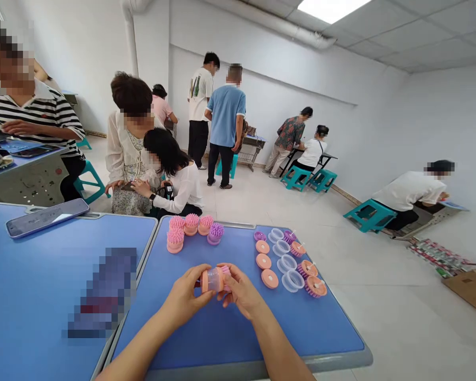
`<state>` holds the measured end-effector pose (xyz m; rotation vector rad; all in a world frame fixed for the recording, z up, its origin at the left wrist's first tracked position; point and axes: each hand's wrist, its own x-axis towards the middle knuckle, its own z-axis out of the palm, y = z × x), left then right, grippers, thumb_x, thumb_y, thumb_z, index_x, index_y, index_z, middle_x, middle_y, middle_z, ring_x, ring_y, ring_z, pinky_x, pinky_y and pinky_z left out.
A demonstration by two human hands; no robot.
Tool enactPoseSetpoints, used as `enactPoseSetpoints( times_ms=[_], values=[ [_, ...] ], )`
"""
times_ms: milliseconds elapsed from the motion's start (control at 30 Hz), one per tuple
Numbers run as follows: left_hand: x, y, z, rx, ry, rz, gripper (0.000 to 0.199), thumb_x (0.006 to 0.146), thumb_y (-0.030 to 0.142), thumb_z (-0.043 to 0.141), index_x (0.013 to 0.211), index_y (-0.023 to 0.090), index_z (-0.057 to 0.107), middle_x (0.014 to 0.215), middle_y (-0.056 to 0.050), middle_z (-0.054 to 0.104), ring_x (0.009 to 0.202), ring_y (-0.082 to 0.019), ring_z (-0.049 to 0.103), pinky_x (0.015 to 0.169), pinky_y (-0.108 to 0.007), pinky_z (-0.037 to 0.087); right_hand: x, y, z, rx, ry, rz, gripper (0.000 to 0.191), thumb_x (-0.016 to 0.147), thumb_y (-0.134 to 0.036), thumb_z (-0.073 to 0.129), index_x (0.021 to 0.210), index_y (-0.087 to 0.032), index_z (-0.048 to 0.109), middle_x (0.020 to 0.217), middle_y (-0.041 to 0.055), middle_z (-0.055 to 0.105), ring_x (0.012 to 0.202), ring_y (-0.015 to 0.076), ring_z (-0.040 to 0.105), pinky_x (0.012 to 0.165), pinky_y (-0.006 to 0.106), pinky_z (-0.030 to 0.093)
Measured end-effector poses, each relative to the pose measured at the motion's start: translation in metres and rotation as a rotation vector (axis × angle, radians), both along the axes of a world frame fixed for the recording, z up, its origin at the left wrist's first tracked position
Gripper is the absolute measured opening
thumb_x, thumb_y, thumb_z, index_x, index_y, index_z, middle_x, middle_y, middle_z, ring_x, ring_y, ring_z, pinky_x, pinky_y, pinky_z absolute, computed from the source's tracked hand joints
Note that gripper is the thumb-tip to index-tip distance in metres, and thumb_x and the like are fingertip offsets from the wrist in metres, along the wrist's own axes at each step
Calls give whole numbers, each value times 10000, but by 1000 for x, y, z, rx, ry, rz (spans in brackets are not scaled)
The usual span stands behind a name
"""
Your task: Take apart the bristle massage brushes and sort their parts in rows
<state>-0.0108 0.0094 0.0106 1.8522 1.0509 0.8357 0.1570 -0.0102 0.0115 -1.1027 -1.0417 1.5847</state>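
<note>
Between my two hands, above the blue table [174,338], lies a small round scrub brush [213,280] on its side. It has an orange cap at the left, a clear middle ring and pink bristles at the right. My left hand [186,293] is closed around the cap end. The fingers of my right hand [240,291] wrap round the bristle end and partly hide it. Beyond my hands stands a group of brushes with pink bristles [175,236] and one purple brush [215,233].
At the table's right are rows of orange discs [264,261], a purple disc [259,236], clear rings [292,280] and upturned bristle heads [316,286]. A phone [47,218] rests on the left table [31,296]. Several people sit or stand beyond, near teal stools [371,214].
</note>
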Motion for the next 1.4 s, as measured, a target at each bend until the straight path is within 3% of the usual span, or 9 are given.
enactPoseSetpoints(
  times_ms=[367, 567, 667, 733, 867, 967, 1067, 1233, 1400],
  values=[
    [1, -5, 14, -7, 275, -138, 270, 840, 374, 375, 1028, 182, 411, 713, -3, 543, 623, -179, 524, 583, -269, 375, 4, -6, 1, 83, -132, 42, 362, 740, -487, 569, 944, -190, 538, 647, -32, 585, 530, 107, 573, 488, 226, 460],
    [1, -3, 19, -106, 194, -67, 296, 873, 436, 222, 754, 221, 386, 576, 62, 362, 519, -136, 391, 509, -230, 275, 7, -12, 0, 374, -211, 92, 372, 675, -332, 692, 1006, -258, 541, 1150, 34, 517, 972, 160, 541, 811, 306, 459],
    [1, -2, 22, -133, 179, -16, 307, 867, 451, 224, 716, 224, 366, 584, 62, 366, 531, -131, 373, 517, -230, 275, 7, -13, -2, 364, -195, 125, 660, 573, -401, 758, 1156, -295, 467, 1317, 57, 375, 1142, 211, 446, 900, 346, 416],
    [2, -2, 22, -125, 203, -11, 271, 859, 439, 267, 725, 225, 364, 579, 66, 376, 529, -130, 369, 519, -231, 269, 5, -12, -3, 249, -147, 117, 779, 573, -529, 710, 1235, -276, 387, 1182, 79, 489, 1012, 208, 541, 801, 337, 472],
    [2, -3, 22, -112, 227, -50, 238, 853, 411, 290, 719, 228, 363, 571, 70, 380, 532, -131, 370, 515, -227, 263, 3, -10, -1, 97, -147, 112, 535, 741, -614, 481, 1081, -201, 496, 721, 4, 564, 605, 136, 573, 553, 274, 474],
    [2, -3, 21, -130, 228, -39, 247, 850, 401, 285, 681, 230, 341, 577, 69, 368, 539, -128, 358, 515, -226, 262, 4, -12, 1, 212, -215, 102, 432, 690, -449, 653, 1038, -226, 530, 862, 6, 569, 744, 137, 573, 690, 285, 480],
    [3, -3, 22, -164, 221, -23, 259, 838, 405, 294, 648, 230, 312, 580, 71, 354, 544, -126, 350, 520, -227, 263, 6, -13, -1, 271, -218, 132, 669, 603, -362, 746, 1194, -276, 445, 1091, 29, 522, 965, 180, 539, 838, 319, 445],
    [3, -1, 25, -251, 167, 24, 286, 801, 443, 349, 614, 227, 334, 569, 65, 379, 555, -137, 373, 531, -236, 263, 5, -11, -5, 185, -303, 147, 515, 735, -426, 607, 1187, -233, 453, 1024, 51, 568, 864, 186, 582, 743, 330, 484],
    [-2, 4, 24, -428, 94, 42, 391, 810, 512, 240, 615, 214, 399, 512, 52, 441, 447, -128, 399, 465, -242, 310, 4, -14, 1, 489, -650, 68, 509, 677, -172, 643, 1153, -281, 501, 1131, 33, 494, 1045, 191, 499, 923, 366, 397]
  ],
)
